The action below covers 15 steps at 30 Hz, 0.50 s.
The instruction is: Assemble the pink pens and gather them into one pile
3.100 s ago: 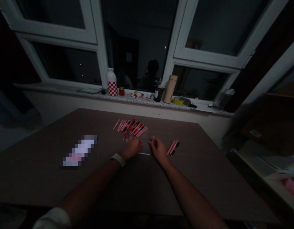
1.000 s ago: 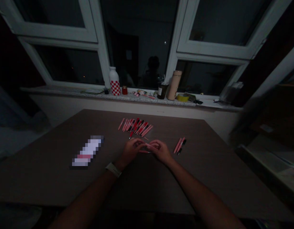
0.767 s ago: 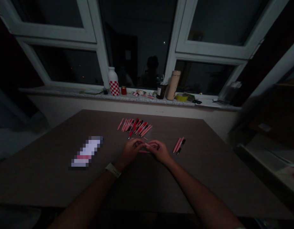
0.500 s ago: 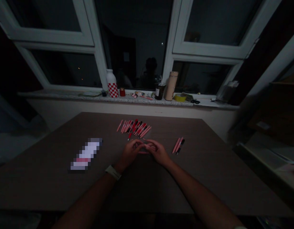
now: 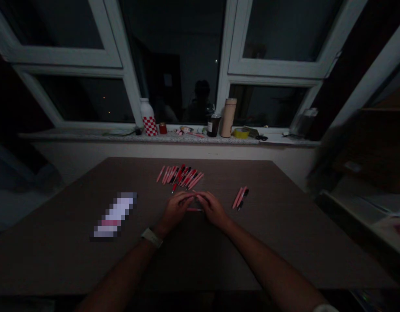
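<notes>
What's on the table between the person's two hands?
In the head view, a slim pink pen-like piece lies crosswise between the left hand and the right hand.

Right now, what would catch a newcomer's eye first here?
Probably the heap of pink, red and black pens on the table, just beyond the left hand and right hand. Then the bright pixelated patch to the left, and the red-checked bottle on the windowsill.

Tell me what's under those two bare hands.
A slim pink rod with a pale end shows on the flat brown table in the gap between the left hand and right hand. Whatever lies directly beneath either hand is covered.
</notes>
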Each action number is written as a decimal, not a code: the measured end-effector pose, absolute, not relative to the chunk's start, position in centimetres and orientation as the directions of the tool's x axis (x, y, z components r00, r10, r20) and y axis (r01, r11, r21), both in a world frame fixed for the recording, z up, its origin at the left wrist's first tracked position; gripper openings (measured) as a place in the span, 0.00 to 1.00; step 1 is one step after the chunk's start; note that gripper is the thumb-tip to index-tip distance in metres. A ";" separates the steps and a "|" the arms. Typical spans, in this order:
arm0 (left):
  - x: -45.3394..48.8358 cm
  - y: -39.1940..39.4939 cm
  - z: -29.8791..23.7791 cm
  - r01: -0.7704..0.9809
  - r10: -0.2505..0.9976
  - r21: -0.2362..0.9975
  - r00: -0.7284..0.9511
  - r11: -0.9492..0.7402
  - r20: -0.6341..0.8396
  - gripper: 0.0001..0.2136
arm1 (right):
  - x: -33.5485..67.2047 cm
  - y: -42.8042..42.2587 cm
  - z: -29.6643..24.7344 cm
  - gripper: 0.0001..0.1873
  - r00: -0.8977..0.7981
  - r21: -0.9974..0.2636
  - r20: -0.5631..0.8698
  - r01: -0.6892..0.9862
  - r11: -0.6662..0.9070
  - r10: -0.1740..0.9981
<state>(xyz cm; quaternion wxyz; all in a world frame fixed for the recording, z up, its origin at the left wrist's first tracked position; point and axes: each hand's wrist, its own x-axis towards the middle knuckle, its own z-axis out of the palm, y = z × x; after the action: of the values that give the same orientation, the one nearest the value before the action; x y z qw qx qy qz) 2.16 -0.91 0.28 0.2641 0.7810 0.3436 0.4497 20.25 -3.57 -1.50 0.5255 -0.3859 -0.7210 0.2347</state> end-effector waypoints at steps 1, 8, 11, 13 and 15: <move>2.2 -0.8 0.2 0.297 0.760 0.707 0.372 -0.641 0.533 0.12 | 20.3 -3.5 -1.6 0.16 -0.146 -0.743 0.578 0.313 0.592 0.803; 2.3 -0.6 0.8 0.324 0.725 0.649 0.348 -0.688 0.595 0.10 | 20.2 -3.7 -1.3 0.15 -0.145 -0.716 0.605 0.330 0.615 0.783; 2.4 -0.5 1.0 0.326 0.740 0.665 0.280 -0.672 0.611 0.10 | 20.3 -3.5 -1.3 0.15 -0.102 -0.720 0.611 0.342 0.605 0.785; 2.4 -0.2 1.1 0.341 0.760 0.682 0.219 -0.647 0.612 0.11 | 20.4 -3.3 -1.4 0.14 -0.050 -0.729 0.612 0.352 0.588 0.789; 2.3 0.3 1.2 0.382 0.781 0.689 0.187 -0.616 0.596 0.12 | 20.6 -2.9 -1.6 0.15 0.000 -0.742 0.609 0.353 0.570 0.793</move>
<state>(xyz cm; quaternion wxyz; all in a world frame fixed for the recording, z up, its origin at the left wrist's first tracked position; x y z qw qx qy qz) 2.33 0.26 1.20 0.1982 0.7444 0.3905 0.5041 20.62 -2.94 -1.59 0.5677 -0.4213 -0.6803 0.1935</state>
